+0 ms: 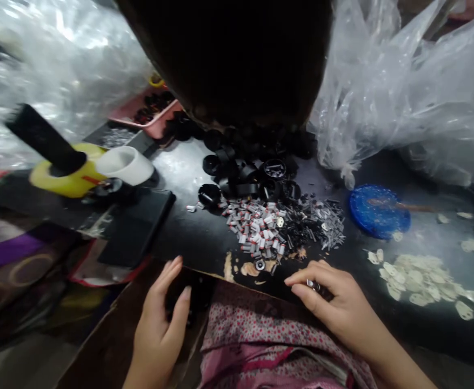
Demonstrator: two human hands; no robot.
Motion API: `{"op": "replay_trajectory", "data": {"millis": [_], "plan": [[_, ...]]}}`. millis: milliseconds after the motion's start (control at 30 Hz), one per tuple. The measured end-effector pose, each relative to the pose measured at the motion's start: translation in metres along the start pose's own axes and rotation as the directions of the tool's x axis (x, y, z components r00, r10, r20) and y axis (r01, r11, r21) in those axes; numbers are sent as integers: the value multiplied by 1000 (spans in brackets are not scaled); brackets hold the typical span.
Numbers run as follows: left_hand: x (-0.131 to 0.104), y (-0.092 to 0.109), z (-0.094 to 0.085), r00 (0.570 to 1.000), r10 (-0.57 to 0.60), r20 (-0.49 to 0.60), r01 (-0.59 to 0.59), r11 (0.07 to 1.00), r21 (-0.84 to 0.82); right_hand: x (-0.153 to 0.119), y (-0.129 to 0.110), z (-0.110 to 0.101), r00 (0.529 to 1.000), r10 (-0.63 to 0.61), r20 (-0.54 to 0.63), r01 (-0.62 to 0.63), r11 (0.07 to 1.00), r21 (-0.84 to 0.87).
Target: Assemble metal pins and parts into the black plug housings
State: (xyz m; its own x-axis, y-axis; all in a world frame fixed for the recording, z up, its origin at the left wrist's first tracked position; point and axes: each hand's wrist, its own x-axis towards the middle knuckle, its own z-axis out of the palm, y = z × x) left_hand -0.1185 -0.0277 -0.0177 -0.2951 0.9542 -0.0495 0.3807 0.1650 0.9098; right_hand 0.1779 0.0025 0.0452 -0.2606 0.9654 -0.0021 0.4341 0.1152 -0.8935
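My left hand [161, 319] is at the table's front edge, thumb and fingers apart, with nothing seen in it. Resting near the edge on the right, my right hand [334, 302] is closed around a small dark, shiny metal object [318, 288]. Between and beyond the hands lies a heap of small grey cylinders with red ends [259, 227]. Beside it are dark small parts [299, 224] and grey pins [332, 221]. Black round caps [240, 178] are piled behind. A small round piece [260, 265] sits near the edge.
A blue lid [378, 210] and pale flat discs [421, 278] lie on the right. On the left are a dark flat phone-like object [139, 227], a yellow tape roll [64, 178], a white ring [125, 165] and a pink tray [155, 121]. Plastic bags [382, 97] hang behind.
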Motion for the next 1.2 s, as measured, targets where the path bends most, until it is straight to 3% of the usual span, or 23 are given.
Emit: {"op": "replay_trajectory", "data": {"millis": [133,233,300,367,433,500,533,600,733,833,900,1000,1067,1133,1200], "plan": [[77,47,31,938,345,30,-345,924,162,-1,-5,4,996,-29,85,34,998,-61],[132,60,48,909,416,15,-408,885,224,-6,-3,0,997,40,64,-33,994,-107],[148,59,52,908,420,12,-412,885,216,-8,1,-3,995,83,51,-78,992,-102],[141,57,52,901,432,-32,-417,884,214,-7,2,-4,994,105,42,-101,992,-77],[116,57,52,881,469,-67,-452,874,177,-3,-1,-2,991,133,19,-133,991,-26],[79,62,56,872,490,28,-490,870,46,4,-5,0,984,179,7,-179,982,66],[60,65,60,870,466,160,-462,884,-68,8,-7,1,980,201,11,-201,973,111],[25,71,70,844,376,384,-281,918,-280,14,-10,4,974,227,21,-227,962,149],[-17,79,95,900,52,432,165,878,-449,16,-9,7,973,231,-30,-227,969,99],[-26,75,104,836,-122,535,429,753,-499,11,-7,10,972,229,-57,-225,972,72],[-27,70,103,812,-168,559,487,724,-489,7,-6,11,971,237,-33,-236,971,31],[-25,62,94,823,-236,517,512,702,-495,8,-4,11,980,194,52,-192,981,-41],[-21,61,90,848,-276,452,513,641,-571,13,-2,11,991,125,43,-115,977,-180],[-15,63,88,866,-309,394,501,561,-659,22,0,13,998,64,3,-57,910,-411],[-8,67,90,866,-321,384,500,513,-698,32,1,16,999,37,-13,-38,786,-617]]}}
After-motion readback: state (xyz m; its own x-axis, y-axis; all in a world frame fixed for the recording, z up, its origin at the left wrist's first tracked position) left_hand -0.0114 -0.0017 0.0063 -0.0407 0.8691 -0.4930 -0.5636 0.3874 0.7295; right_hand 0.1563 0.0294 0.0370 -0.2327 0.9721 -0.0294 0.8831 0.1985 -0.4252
